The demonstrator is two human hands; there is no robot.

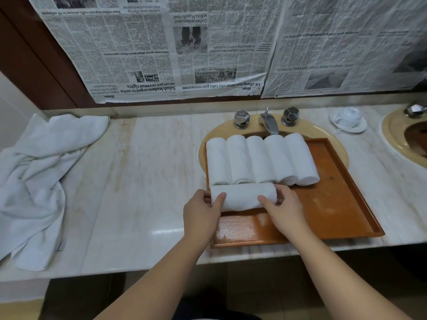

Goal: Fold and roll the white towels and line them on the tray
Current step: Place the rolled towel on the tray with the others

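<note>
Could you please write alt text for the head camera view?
Both hands, left and right, hold a rolled towel crosswise on a wooden tray, in front of five rolls lined side by side. Loose towels lie on the counter to the left.

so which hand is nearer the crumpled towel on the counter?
Left. The left hand grips the rolled towel at its end facing the crumpled towel; the right hand grips the far end.

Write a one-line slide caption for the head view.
Both hands, left hand and right hand, set a sixth rolled towel crosswise before five rolls on the wooden tray.
</note>
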